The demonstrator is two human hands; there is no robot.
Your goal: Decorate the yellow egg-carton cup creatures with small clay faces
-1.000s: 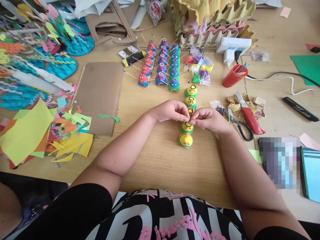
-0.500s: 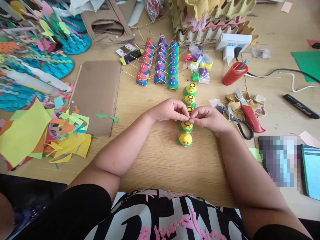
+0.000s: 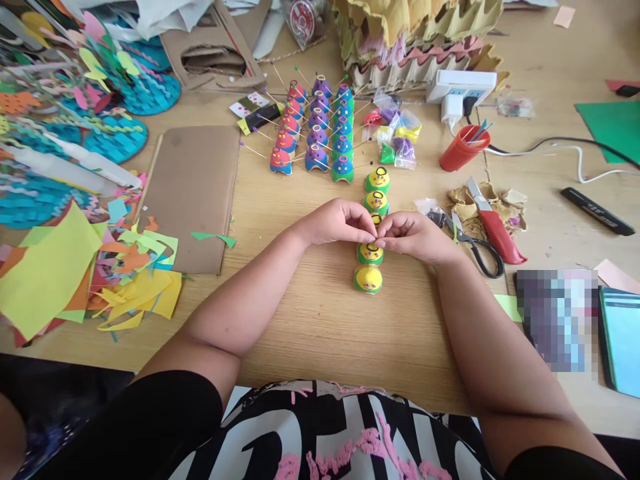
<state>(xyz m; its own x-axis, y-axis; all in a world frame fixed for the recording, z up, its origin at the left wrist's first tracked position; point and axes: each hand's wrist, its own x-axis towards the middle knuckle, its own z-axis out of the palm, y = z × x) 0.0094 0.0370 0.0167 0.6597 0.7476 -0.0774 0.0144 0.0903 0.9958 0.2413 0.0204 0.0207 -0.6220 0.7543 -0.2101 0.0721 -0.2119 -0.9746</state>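
My left hand [image 3: 343, 221] and my right hand [image 3: 415, 235] meet fingertip to fingertip, both pinched over a row of yellow and green painted egg-carton cups. Whatever is between the fingers is too small or too hidden to make out. The nearest cup [image 3: 368, 280] has a drawn face and no dark ring on top. Just behind it, another cup [image 3: 371, 253] sits partly under my fingertips and bears a dark ring. Farther back, a ringed yellow cup [image 3: 377, 179] ends the row. My hands partly cover the middle cups.
Beyond are rows of red [image 3: 284, 141], purple [image 3: 317, 157] and blue cups [image 3: 343, 167] with thin sticks jutting out. Scissors [image 3: 483, 253], a red-handled knife [image 3: 500, 233] and a red cup [image 3: 465, 148] lie rightward. Cardboard [image 3: 190, 193] and paper scraps [image 3: 140, 293] are left.
The whole view has shifted slightly, so the table things appear a little farther left. Both hands keep the same pinch over the row.
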